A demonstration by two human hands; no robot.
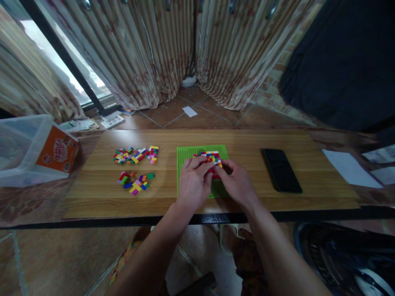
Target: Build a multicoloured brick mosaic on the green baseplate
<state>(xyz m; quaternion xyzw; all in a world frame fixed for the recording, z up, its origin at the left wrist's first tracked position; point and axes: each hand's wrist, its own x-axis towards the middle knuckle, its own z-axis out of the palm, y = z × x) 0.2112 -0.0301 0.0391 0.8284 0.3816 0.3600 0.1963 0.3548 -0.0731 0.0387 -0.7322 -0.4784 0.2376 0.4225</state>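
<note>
A green studded baseplate (184,153) lies on the wooden table, and on it stands a low block of multicoloured toy bricks (212,155). My left hand (195,181) covers the block's left and front part, its fingers curled over the bricks. At the right side, my right hand (237,181) holds the block's edge between thumb and fingers. Both hands nearly meet at the front, where red bricks show between them. Any single small brick in the fingertips is hidden.
Two piles of loose toy bricks, a far one (135,156) and a near one (135,183), lie to the left. A black phone-like slab (281,170) rests at the right. A clear plastic bin (24,144) stands beyond the table's left end, paper (352,168) at its right.
</note>
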